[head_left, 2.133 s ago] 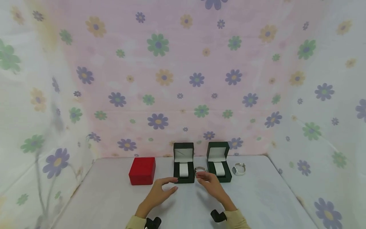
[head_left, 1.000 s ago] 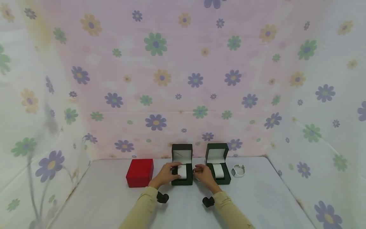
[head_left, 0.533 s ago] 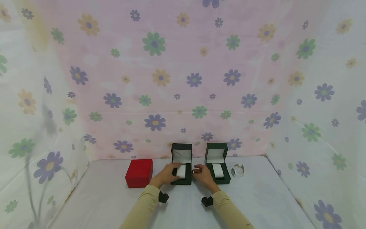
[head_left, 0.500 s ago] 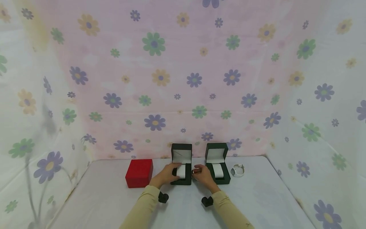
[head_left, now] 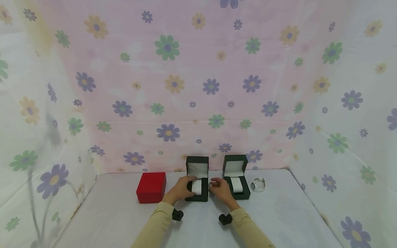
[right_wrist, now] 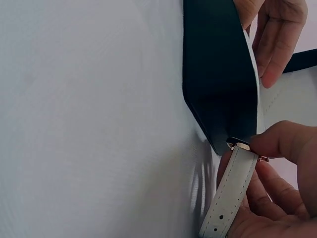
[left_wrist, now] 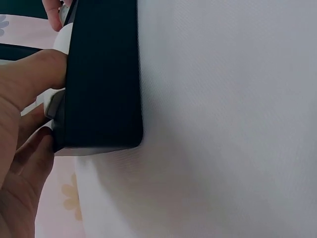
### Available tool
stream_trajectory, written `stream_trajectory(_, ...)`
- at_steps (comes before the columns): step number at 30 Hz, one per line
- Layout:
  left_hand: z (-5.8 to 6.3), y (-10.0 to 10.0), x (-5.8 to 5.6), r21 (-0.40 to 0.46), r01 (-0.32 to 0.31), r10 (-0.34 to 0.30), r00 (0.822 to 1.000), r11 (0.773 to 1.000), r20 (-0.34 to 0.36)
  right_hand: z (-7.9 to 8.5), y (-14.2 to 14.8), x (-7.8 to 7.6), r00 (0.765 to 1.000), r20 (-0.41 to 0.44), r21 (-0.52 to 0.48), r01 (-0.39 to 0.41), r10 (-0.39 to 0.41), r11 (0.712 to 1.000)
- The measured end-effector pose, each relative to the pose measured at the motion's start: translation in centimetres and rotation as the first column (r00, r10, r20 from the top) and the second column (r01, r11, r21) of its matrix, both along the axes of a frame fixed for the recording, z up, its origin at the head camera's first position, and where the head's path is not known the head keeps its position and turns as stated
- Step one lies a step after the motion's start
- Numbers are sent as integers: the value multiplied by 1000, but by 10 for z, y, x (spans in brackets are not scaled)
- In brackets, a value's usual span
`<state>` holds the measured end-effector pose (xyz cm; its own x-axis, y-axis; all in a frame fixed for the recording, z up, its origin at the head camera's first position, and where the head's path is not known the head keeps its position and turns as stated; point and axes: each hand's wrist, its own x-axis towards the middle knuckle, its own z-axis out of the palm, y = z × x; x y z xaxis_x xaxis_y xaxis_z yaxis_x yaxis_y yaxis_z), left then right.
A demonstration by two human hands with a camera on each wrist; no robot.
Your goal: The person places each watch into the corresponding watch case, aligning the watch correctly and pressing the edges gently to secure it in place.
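Note:
In the head view my left hand (head_left: 178,190) reaches into the left dark green watch box (head_left: 204,193), which has its lid raised. Thumb and fingers pinch the white cushion (head_left: 196,187) by its near and far ends, as the left wrist view of the cushion (left_wrist: 53,102) also suggests. Just right of that box, my right hand (head_left: 221,189) holds a wristwatch (right_wrist: 230,191) with a pale stitched strap. In the right wrist view, thumb and fingertips pinch it near its case, and the strap's holed end hangs free. The watch face is mostly hidden.
A second open green watch box (head_left: 246,191) with a white cushion stands to the right. Beyond it another white watch (head_left: 258,185) lies on the white tabletop (head_left: 297,213). At left sits a closed red box (head_left: 151,187). Flowered cloth (head_left: 198,69) rises behind.
Over two seconds both hands have moved in: the left from in front of the left box onto its cushion, the right onto the watch beside it. In the last half second the watch has turned slightly.

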<state>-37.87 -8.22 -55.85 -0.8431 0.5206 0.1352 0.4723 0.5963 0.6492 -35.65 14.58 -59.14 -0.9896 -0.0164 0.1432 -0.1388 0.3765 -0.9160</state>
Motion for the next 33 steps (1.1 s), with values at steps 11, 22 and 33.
stream_trajectory(11, 4, 5, -2, -78, 26, -28, 999, 997, -24, 1, 2, 1, 1000, 4, -49, -1, 1, 999)
stream_trajectory(22, 3, 7, -1, -76, 17, -20, 999, 997, -34, 1, 3, 1, 998, 63, -11, -22, 23, 1000)
stream_trajectory(33, 4, 8, -1, -11, -38, 38, 999, 999, -5, 9, 8, 6, 999, 35, -18, -19, 19, 1000)
